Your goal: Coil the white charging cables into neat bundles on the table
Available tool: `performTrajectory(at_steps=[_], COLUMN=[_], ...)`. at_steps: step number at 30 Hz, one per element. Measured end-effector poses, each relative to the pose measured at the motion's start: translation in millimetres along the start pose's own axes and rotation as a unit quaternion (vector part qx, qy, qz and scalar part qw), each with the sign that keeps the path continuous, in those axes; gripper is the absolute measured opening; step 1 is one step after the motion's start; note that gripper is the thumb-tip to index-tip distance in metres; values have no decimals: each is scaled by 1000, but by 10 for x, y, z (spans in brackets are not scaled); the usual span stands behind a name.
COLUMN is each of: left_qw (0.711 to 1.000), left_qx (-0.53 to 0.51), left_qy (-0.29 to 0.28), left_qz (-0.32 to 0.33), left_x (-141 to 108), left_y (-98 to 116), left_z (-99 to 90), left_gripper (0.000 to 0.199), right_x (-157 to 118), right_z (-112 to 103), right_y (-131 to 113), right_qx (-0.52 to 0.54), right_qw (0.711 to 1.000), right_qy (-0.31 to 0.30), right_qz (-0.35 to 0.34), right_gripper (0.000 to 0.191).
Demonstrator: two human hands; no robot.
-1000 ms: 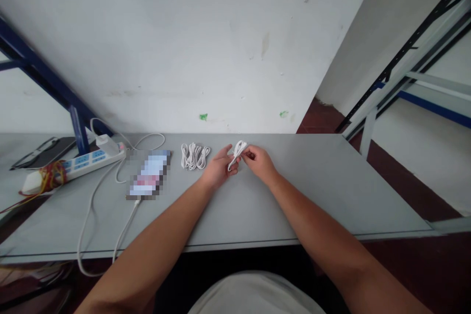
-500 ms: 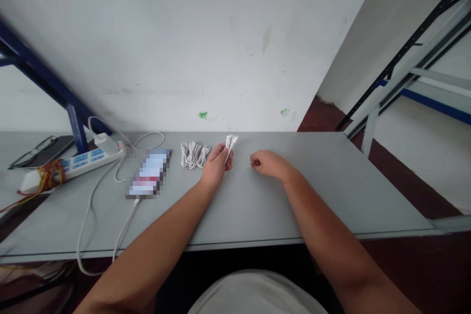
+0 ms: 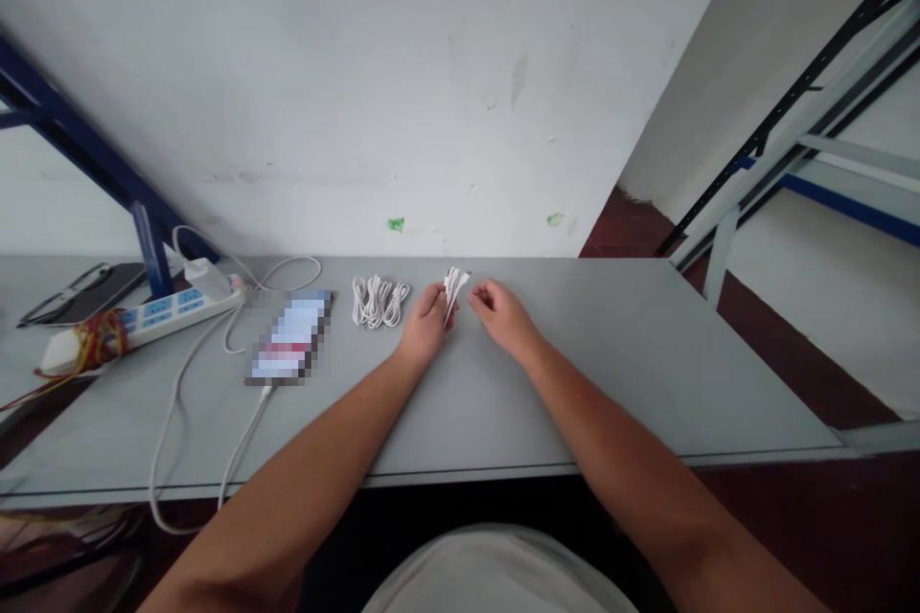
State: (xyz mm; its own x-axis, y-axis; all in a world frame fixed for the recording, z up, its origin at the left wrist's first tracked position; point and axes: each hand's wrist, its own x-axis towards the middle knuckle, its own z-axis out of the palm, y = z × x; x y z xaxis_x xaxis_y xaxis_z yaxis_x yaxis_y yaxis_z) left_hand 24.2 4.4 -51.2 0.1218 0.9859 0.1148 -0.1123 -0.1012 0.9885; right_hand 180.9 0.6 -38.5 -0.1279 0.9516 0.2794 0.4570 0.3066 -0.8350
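Reaches over the near edge of the surface (image 3: 460, 402) with both forearms. Has a white lead (image 3: 241, 452) sagging over that edge on the left, probably from sheer slack, and plugged into the near end of a phone (image 3: 291, 340) lying flat. Grips a folded white cable (image 3: 451, 287) in the closed fingers of the left hand (image 3: 423, 326), tilted with loops and plug end upward, seemingly to keep the folds together and the end within reach. Holds the right hand (image 3: 505, 318) just beside it, fingers (image 3: 480, 293) curled nearly together; cannot tell of anything pinched there. Keeps white bundles (image 3: 375, 302) side by side just left of the left hand, likely for tidiness and room. Has a power strip (image 3: 172, 306) angled beyond the phone, perhaps for short reach to the adapter (image 3: 207, 278); farthest, a white wall (image 3: 431, 67).
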Motion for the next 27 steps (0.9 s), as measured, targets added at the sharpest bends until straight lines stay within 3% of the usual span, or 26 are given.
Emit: performTrajectory(at_steps=[4,9,17,27], left_qw=[999,989,931,911], left_qx=[28,120,335,373], left_qy=[-18,0,-22,-45], left_qz=[11,84,141,168], left_x=[11,49,18,-14], left_y=[-53,-54,60,62], left_z=[29,-6,-35,-37], left_gripper=[27,20,17,17], right_x=[9,26,3,-5], right_z=[177,178,98,92], right_y=[49,93,23,-3], right_qx=[67,59,9,-103], right_qw=[997,998,1000,992], right_qy=[-18,3,24,68], right_qz=[17,23,5,-35], right_gripper=[20,15,12,8])
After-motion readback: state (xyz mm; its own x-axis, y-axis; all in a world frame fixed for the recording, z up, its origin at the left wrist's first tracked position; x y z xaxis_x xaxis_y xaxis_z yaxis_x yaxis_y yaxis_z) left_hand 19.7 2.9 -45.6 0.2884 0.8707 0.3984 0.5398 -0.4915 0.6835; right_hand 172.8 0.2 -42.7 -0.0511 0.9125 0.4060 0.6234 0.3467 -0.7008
